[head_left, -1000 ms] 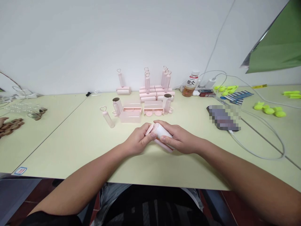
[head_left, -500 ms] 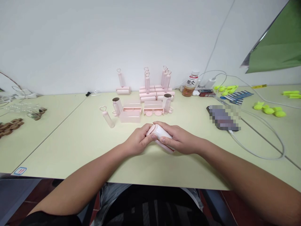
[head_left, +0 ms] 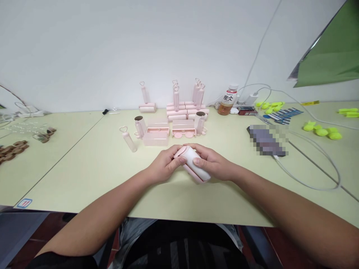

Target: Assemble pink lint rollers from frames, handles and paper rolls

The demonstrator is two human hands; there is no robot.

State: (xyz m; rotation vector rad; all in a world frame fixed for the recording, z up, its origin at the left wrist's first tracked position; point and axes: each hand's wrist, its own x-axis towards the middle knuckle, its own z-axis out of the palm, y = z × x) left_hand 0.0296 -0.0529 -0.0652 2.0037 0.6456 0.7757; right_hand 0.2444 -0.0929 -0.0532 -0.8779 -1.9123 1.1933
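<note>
Both my hands hold one pink lint roller with a white paper roll, low over the pale green table. My left hand pinches its pink end cap with thumb and fingers. My right hand wraps the roll from the right, thumb on top. Behind them stand two open pink cases, a loose pink handle with a heart top and stacks of finished pink rollers.
A drink bottle, a charger with white cables and a blurred phone lie to the right. Yellow-green pieces sit at far right. Brown pieces lie at far left. A green sheet hangs upper right.
The roller has tilted so that more of its white roll shows between my hands. My right hand has shifted slightly back along it. Both hands keep their hold.
</note>
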